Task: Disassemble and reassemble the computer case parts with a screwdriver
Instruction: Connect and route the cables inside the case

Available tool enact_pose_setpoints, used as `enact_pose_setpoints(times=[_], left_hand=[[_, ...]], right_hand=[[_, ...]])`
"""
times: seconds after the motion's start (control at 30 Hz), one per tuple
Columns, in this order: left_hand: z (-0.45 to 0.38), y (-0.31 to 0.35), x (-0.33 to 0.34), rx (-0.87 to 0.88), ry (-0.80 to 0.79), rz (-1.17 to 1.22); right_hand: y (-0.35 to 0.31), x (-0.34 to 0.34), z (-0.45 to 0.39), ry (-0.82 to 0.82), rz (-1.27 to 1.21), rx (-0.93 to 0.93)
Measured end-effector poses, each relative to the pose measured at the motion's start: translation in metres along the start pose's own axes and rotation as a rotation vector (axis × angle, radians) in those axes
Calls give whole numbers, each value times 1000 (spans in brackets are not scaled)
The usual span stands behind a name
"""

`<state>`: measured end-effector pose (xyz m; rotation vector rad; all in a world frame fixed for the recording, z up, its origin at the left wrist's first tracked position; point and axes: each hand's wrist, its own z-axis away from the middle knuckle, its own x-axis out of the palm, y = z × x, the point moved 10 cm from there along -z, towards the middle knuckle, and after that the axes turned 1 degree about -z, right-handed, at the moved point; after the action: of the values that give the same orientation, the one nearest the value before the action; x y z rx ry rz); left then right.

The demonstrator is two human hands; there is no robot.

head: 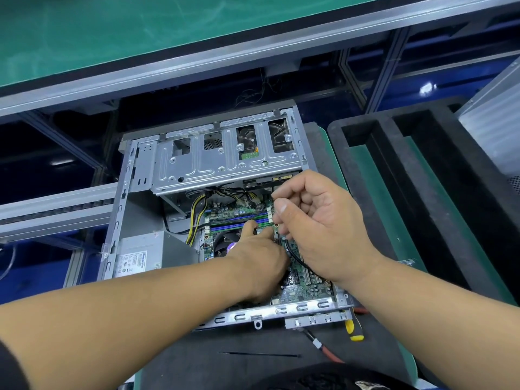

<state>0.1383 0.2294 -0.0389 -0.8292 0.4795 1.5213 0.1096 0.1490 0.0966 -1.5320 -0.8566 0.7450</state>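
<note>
Inside the open computer case [174,175], the left hand [261,260] steadies the board [304,288] with an unclear grip while the right hand [318,218] pinches a black cable [295,257], likely to free it.

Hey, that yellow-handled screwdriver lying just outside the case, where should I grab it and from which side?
Grip the yellow handle, the only part showing; its far end is hidden under the computer case edge. Come from above on the near right, where the mat lies bare, and draw it toward you. The right hand seems the handier one, though it looks busy pinching something small inside the case just now.
</note>
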Motion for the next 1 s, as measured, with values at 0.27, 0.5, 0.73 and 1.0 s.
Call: enact_pose_setpoints(times=[0.27,0.5,0.73,1.0], left_hand=[[-2,0,1,-58,-80,53],[16,-17,-22,60,176,303],[39,-79,-25,-135,529,850],[3,-67,-39,-230,251,667]], right_hand=[[1,-6,-1,42,-41,31],[-2,-23,6,174,-107,15],[-14,-2,31,-223,533,-127],[-9,45,60,-674,1094,-346]])
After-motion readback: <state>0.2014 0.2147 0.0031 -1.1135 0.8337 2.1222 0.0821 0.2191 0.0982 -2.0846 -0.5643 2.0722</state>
